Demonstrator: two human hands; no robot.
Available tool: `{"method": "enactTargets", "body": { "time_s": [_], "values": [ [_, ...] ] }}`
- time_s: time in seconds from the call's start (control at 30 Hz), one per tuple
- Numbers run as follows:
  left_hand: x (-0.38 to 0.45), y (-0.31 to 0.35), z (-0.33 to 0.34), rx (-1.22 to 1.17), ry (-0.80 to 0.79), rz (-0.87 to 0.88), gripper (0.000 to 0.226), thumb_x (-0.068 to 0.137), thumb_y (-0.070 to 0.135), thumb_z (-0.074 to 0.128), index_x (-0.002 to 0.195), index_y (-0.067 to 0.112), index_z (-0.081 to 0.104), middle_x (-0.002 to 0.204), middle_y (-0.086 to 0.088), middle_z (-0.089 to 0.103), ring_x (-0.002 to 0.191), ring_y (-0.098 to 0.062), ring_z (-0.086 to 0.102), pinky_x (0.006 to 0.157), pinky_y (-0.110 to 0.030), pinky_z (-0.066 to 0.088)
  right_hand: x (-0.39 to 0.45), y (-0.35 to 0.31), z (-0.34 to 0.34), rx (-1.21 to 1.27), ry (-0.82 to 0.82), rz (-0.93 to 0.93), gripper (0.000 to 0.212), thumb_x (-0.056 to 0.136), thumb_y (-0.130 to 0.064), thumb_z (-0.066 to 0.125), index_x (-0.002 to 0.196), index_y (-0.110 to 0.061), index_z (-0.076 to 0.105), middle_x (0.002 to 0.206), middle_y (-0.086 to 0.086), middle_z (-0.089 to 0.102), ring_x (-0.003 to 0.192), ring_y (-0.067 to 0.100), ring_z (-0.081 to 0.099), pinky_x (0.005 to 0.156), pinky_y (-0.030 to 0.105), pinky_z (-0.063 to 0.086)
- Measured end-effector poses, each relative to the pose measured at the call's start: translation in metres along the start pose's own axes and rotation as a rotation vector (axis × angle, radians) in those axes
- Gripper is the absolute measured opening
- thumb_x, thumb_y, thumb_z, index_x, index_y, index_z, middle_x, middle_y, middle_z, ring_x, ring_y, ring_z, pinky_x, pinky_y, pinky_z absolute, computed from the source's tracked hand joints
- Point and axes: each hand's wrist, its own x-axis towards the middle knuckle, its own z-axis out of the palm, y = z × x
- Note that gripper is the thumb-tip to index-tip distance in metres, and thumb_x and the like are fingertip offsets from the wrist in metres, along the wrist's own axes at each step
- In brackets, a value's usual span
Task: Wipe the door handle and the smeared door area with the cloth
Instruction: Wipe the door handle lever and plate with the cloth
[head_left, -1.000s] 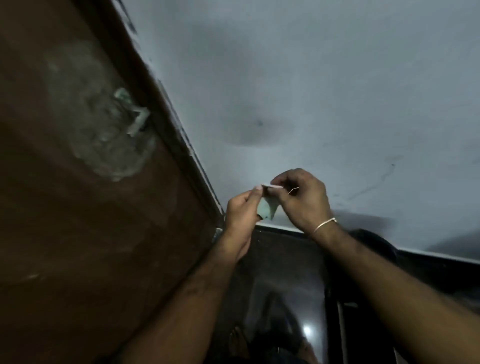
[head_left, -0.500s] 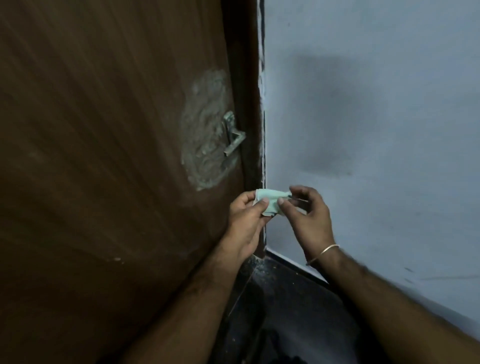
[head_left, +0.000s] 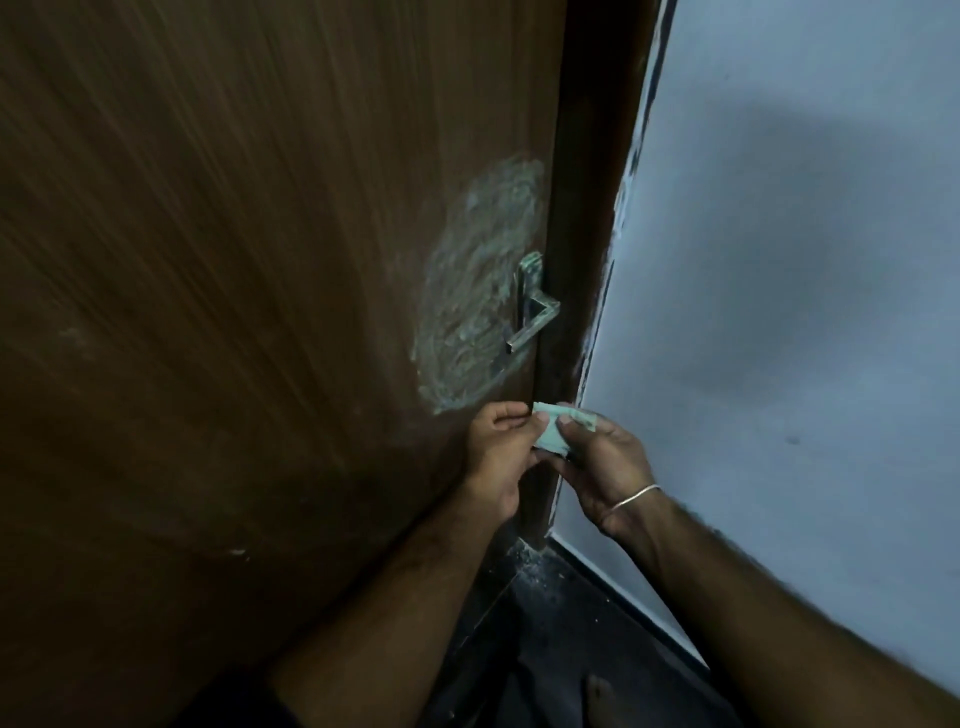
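A brown wooden door (head_left: 234, 291) fills the left of the view. A metal lever handle (head_left: 532, 306) sits near its right edge, coated in pale residue. Around it spreads an oval whitish-green smear (head_left: 478, 291). Below the smear, my left hand (head_left: 498, 447) and my right hand (head_left: 608, 462) together pinch a small folded pale green cloth (head_left: 553, 434). The cloth hangs just under the smear and does not touch the door handle. A thin bangle circles my right wrist.
The dark door frame (head_left: 582, 208) runs beside the handle. A pale blue-grey wall (head_left: 805, 312) takes up the right side. A dark floor (head_left: 571, 649) with some dust lies below, and a bare foot (head_left: 602, 696) shows at the bottom.
The view swung from the wall and floor back onto the door, so the handle and smear are now centred. Both hands kept the cloth and came closer under the smear.
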Motion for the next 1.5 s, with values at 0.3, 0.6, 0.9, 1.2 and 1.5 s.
{"method": "enactTargets", "body": {
  "time_s": [0.3, 0.6, 0.9, 1.2, 1.5],
  "values": [
    [0.067, 0.023, 0.037, 0.225, 0.383, 0.118, 0.01, 0.091, 0.021, 0.064, 0.1, 0.016, 0.064, 0.094, -0.009, 0.069, 0.085, -0.024, 0.067, 0.079, -0.039, 0.059, 0.104, -0.063, 0.006, -0.557, 0.286, -0.345, 0.02, 0.083, -0.01, 0.068, 0.102, -0.013, 0.074, 0.099, 0.009, 0.074, 0.09, 0.023, 0.07, 0.088, 0.042, 0.057],
    [0.08, 0.022, 0.053, 0.161, 0.509, 0.188, 0.026, 0.094, 0.029, 0.059, 0.073, 0.019, 0.07, 0.069, -0.002, 0.067, 0.064, -0.016, 0.061, 0.063, -0.032, 0.051, 0.147, -0.086, 0.024, -1.176, -0.256, -1.033, 0.04, 0.083, 0.005, 0.055, 0.119, -0.006, 0.066, 0.126, 0.012, 0.065, 0.123, 0.024, 0.056, 0.112, 0.037, 0.039],
    [0.083, 0.022, 0.044, 0.109, 0.426, 0.196, 0.017, 0.095, 0.023, 0.06, 0.082, 0.016, 0.069, 0.078, -0.003, 0.071, 0.072, -0.014, 0.066, 0.065, -0.029, 0.055, 0.146, -0.072, 0.01, -1.417, -0.534, -0.957, 0.048, 0.093, -0.022, 0.042, 0.139, -0.009, 0.046, 0.149, 0.009, 0.042, 0.145, 0.022, 0.026, 0.119, 0.036, 0.007],
    [0.087, 0.03, 0.033, 0.131, 0.352, 0.163, 0.016, 0.093, 0.017, 0.063, 0.078, 0.014, 0.066, 0.074, -0.005, 0.067, 0.068, -0.013, 0.062, 0.065, -0.026, 0.053, 0.162, -0.098, 0.019, -1.554, -0.443, -1.102, 0.028, 0.083, 0.002, 0.062, 0.109, -0.003, 0.07, 0.113, 0.016, 0.066, 0.104, 0.034, 0.057, 0.09, 0.037, 0.047],
    [0.092, 0.036, 0.031, 0.128, 0.335, 0.143, 0.02, 0.095, 0.011, 0.06, 0.075, 0.012, 0.065, 0.07, -0.006, 0.064, 0.062, -0.013, 0.059, 0.058, -0.02, 0.051, 0.152, -0.096, 0.032, -1.602, -0.487, -1.12, 0.026, 0.079, 0.001, 0.066, 0.103, -0.007, 0.073, 0.104, 0.012, 0.071, 0.097, 0.03, 0.059, 0.082, 0.034, 0.047]
  ]
}}
